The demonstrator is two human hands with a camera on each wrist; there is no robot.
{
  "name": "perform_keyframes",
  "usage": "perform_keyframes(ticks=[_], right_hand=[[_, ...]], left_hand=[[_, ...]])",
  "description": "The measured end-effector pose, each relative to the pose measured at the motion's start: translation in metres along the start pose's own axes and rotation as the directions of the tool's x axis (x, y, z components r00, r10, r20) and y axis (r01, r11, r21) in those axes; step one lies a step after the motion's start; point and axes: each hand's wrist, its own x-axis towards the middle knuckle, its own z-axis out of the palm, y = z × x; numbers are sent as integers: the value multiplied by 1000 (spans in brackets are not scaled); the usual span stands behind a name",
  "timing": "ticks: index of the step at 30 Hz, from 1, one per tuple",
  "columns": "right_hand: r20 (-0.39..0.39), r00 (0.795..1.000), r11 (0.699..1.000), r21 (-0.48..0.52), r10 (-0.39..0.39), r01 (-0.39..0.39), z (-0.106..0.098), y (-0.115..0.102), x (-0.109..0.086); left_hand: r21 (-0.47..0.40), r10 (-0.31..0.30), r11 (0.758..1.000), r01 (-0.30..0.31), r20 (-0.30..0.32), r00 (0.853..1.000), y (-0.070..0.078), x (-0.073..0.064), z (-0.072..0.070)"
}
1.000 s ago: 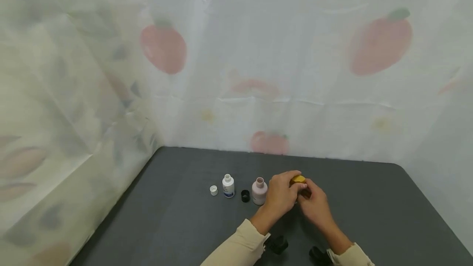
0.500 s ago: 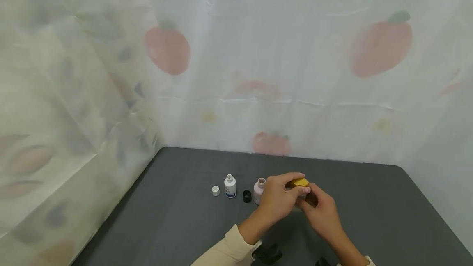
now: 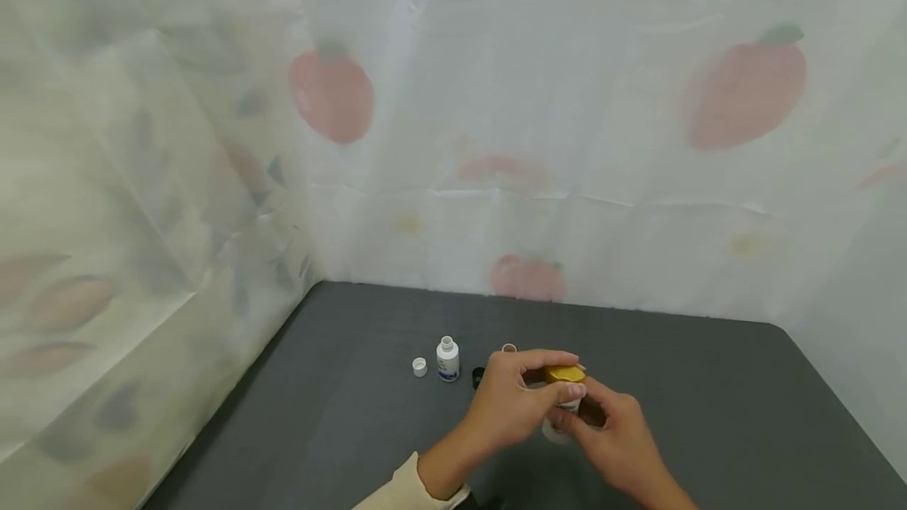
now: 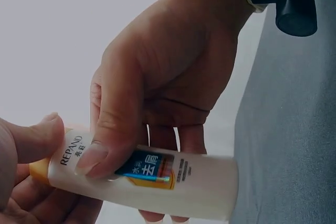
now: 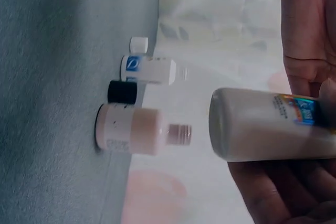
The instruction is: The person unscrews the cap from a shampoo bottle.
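Observation:
Both hands are on a white shampoo bottle (image 4: 205, 192) with a gold cap (image 3: 564, 374) and a blue label, held upright above the table. My left hand (image 3: 496, 404) pinches the cap between thumb and fingers. Lower down, my right hand (image 3: 623, 443) grips the bottle's body, its thumb (image 4: 107, 148) lying across the front by the label. In the right wrist view the bottle's base hangs free, pointing toward an uncapped pinkish bottle (image 5: 142, 129) on the table. That pinkish bottle is mostly hidden behind my left hand in the head view.
On the dark grey table (image 3: 340, 415), left of the hands, stand an uncapped white bottle (image 3: 448, 360), a white cap (image 3: 420, 367) and a black cap (image 5: 122, 92). Pale fruit-printed sheeting (image 3: 439, 101) rises behind the table and along its left side.
Both hands have come nearer to me with the shampoo bottle, so more of its body and its gold cap show. My left hand now covers more of the pinkish bottle and black cap.

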Motion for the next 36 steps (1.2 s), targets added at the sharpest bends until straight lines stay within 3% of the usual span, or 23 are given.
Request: perform_keyframes(ticks=[5, 10, 18, 22, 30, 36], right_hand=[[-17, 994, 994, -25, -105, 105, 4, -9, -4], [-58, 985, 984, -75, -163, 159, 9, -19, -7], [-113, 955, 957, -128, -275, 260, 16, -22, -11], [-138, 941, 947, -143, -308, 289, 19, -23, -11], [-158, 914, 920, -189, -374, 344, 23, -24, -9], [-167, 895, 888, -290, -414, 356, 24, -30, -5]], left_hand=[[-33, 13, 999, -12, 8, 1000, 8, -14, -6], [18, 81, 997, -80, -43, 996, 14, -28, -7], [108, 221, 973, -205, -158, 962, 17, -42, -1], [106, 244, 968, -227, -200, 949, 17, -45, 2], [55, 218, 976, -211, -248, 944, 21, -49, 5], [-14, 119, 992, -128, -274, 954, 27, -51, 4]])
